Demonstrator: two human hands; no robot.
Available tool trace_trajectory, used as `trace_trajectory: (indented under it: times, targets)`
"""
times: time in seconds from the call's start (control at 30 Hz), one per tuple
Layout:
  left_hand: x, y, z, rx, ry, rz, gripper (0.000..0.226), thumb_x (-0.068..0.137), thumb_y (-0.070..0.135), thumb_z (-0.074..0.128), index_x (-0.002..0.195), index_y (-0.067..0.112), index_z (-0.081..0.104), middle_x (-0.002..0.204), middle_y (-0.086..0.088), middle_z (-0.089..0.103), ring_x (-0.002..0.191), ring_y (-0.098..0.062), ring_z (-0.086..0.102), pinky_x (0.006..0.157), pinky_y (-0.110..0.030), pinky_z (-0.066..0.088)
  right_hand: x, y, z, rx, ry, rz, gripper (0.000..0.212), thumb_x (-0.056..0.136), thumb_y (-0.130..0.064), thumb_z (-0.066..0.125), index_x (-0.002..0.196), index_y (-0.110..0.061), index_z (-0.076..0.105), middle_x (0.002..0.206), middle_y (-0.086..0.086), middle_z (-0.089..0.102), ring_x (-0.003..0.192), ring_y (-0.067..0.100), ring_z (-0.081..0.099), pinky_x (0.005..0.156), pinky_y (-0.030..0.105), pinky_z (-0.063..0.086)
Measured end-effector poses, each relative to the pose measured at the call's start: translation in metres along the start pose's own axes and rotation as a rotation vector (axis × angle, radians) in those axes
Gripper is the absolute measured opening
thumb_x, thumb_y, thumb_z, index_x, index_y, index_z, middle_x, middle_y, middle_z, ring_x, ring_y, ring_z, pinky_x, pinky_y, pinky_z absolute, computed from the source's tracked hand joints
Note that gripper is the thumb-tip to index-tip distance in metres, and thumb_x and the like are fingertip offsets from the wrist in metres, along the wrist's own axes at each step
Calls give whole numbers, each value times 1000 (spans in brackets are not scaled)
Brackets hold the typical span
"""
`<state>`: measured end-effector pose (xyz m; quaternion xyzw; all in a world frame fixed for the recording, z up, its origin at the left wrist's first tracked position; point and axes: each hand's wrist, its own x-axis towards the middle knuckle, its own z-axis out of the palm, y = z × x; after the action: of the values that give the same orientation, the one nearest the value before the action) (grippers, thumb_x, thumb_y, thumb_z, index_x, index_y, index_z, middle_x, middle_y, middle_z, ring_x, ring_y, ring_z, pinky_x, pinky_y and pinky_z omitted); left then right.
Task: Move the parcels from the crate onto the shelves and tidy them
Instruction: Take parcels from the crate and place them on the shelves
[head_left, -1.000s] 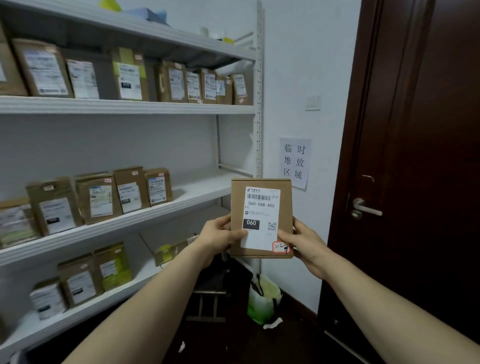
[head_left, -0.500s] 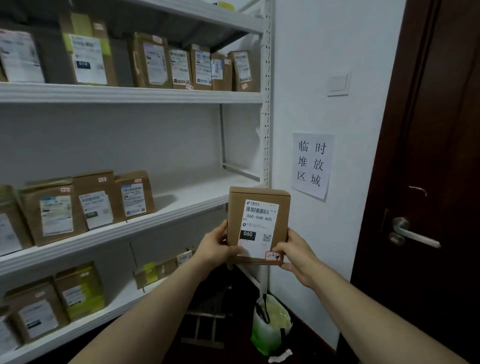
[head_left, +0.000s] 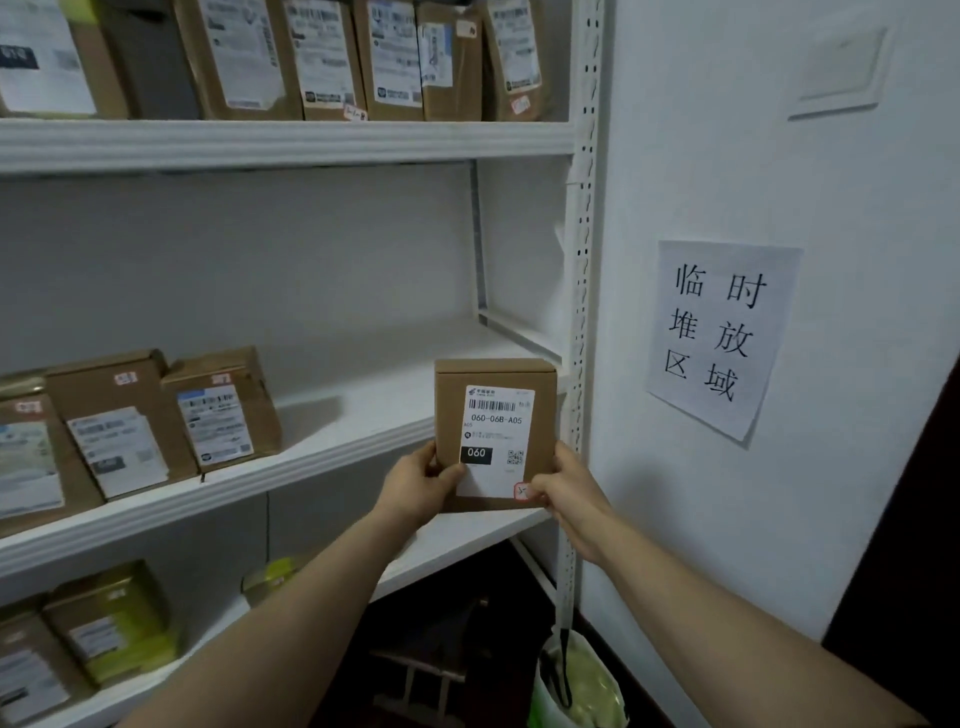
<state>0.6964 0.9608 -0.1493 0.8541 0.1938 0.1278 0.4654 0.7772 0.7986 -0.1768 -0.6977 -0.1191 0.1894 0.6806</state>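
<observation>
One brown parcel (head_left: 496, 431), centre frame, grasped low by left hand (head_left: 418, 486) and right hand (head_left: 563, 493); middle shelf (head_left: 363, 405) holds three boxes (head_left: 218, 410) at frame left.

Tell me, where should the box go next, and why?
Probably forward onto the middle shelf, set down upright. The left hand and right hand hold the box just in front of that shelf's bare stretch, to the right of the parcels standing there.
</observation>
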Motion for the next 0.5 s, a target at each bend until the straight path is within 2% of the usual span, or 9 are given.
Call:
trace_trajectory:
  times: [0.1,0.2,0.3,0.37,0.43,0.5]
  targets:
    - [48,-3,0,47,36,18,26,90,20,62,116,14,60,99,-3,66,97,-26,64,90,-40,51,48,-5,6,-84,3,-4,57,71,5,56,122,-21,51,113,-1,65,107,19,56,93,32,45]
    - [99,-4,3,41,89,12,29,91,20,61,118,11,56,108,-6,64,100,-25,61,90,-38,50,96,-16,11,-108,2,-3,47,73,9,51,112,-17,50,107,-2,63,99,15,54,72,20,43]
    - [148,-5,5,66,113,-16,35,90,22,62,122,9,54,113,-7,63,104,-26,59,84,-30,45,149,-23,13,-131,-35,7,56,68,14,45,118,-11,54,111,2,64,99,17,56,68,23,43]
    - [179,-7,8,71,125,-19,37,90,20,63,123,8,53,116,-8,63,106,-27,58,86,-31,44,181,-27,12,-165,-39,-9,59,71,15,44,120,-18,53,112,2,64,99,15,55,71,26,47]
    - [206,-11,13,52,137,-34,37,89,19,64,123,9,52,117,-9,63,106,-27,59,87,-33,45,210,-28,9,-198,-31,-25,66,74,17,45,126,-23,52,114,-2,64,108,16,55,84,30,51]
    - [227,-16,21,44,144,-56,38,88,18,65,123,10,53,115,-8,64,106,-27,59,87,-33,46,234,-25,7,-237,-32,-32,68,76,17,46,129,-25,52,114,-5,64,111,16,56,90,32,50]
